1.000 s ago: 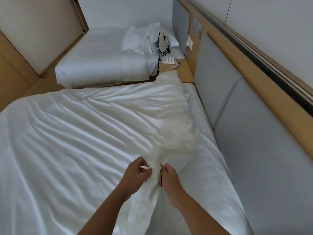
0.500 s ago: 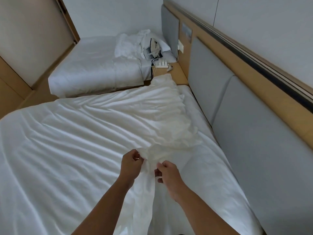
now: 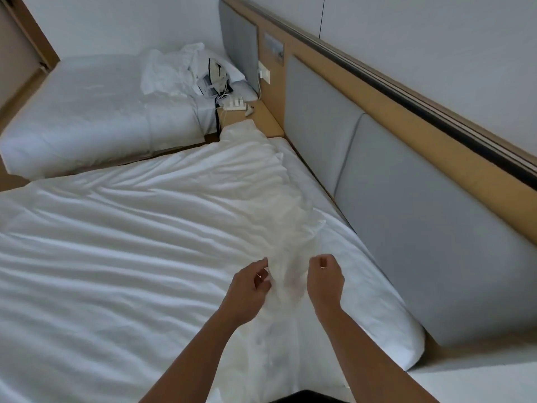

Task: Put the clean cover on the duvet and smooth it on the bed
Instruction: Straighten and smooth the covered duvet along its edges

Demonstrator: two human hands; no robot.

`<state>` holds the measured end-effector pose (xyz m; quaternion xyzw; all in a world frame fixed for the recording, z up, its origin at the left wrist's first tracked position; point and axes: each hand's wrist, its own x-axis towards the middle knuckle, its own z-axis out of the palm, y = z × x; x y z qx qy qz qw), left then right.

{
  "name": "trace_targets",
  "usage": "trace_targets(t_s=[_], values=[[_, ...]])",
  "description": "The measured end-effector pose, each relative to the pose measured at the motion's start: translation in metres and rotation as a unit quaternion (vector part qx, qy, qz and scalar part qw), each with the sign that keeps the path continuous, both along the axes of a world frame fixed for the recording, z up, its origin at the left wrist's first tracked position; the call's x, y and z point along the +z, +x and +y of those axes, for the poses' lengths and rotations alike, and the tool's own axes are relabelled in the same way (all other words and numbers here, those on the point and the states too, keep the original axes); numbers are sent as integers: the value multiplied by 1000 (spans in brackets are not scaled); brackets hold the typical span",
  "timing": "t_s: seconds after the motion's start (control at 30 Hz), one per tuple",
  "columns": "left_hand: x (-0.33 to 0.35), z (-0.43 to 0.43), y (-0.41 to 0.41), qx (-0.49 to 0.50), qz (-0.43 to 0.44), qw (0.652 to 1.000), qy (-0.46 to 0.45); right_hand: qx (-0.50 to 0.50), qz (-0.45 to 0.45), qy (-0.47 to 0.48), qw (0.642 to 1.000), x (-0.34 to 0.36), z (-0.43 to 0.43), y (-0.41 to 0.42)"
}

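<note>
The white duvet cover (image 3: 130, 257) lies wrinkled across the near bed (image 3: 369, 289). A bunched ridge of it (image 3: 290, 216) runs from the far corner down to my hands. My left hand (image 3: 251, 290) has its fingers curled and pinches the fabric edge. My right hand (image 3: 324, 279) is a hand's width to the right with its fingers curled at the other side of the bunch. The cloth between the two hands is blurred. The duvet itself cannot be told apart from the cover.
Grey padded headboard panels (image 3: 421, 228) with a wooden ledge run along the right. A wooden nightstand (image 3: 263, 119) with a white power strip (image 3: 234, 105) stands between the beds. The second bed (image 3: 87, 117) at the back carries a heap of linen (image 3: 174, 71).
My hands have moved apart from touching to about a hand's width, spreading the bunched cover between them. The view has shifted a little to the right.
</note>
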<state>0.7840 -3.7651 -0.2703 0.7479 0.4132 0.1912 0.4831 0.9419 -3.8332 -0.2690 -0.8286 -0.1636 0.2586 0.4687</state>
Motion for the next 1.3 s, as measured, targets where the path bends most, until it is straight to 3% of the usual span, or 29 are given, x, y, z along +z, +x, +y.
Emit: trace_targets(t_s=[0.07,0.17,0.23,0.3,0.5,0.63,0.8,0.97,1.0,1.07,1.17,1.3], values=[[-3,-4,-4,-5,20,1000,2,76,16,-41,996,4,13,6],[-6,-5,-11,-15,42,999,5,180,243,-136,943,-4,13,-12],[-2,-5,-15,-17,46,999,5,200,369,-122,899,-15,8,-30],[0,-6,-18,1,36,999,9,180,408,-82,891,-24,10,-44],[-1,-10,-23,104,22,994,29,102,360,-49,926,-30,21,-57],[2,-24,-20,117,26,990,78,79,328,-45,940,-35,24,-52],[5,-47,-8,126,-3,983,133,100,280,-8,955,-28,27,-38],[3,-60,5,138,23,969,205,157,235,-2,959,-29,25,-27],[2,-60,8,157,20,971,182,159,236,-5,959,-28,26,-23],[1,-57,15,222,-16,974,52,159,256,-2,954,-28,29,-15],[-2,-47,22,297,-65,943,-136,183,261,-17,948,-25,32,-9],[-2,-25,24,283,-32,945,-161,211,291,-23,933,-23,35,-4]])
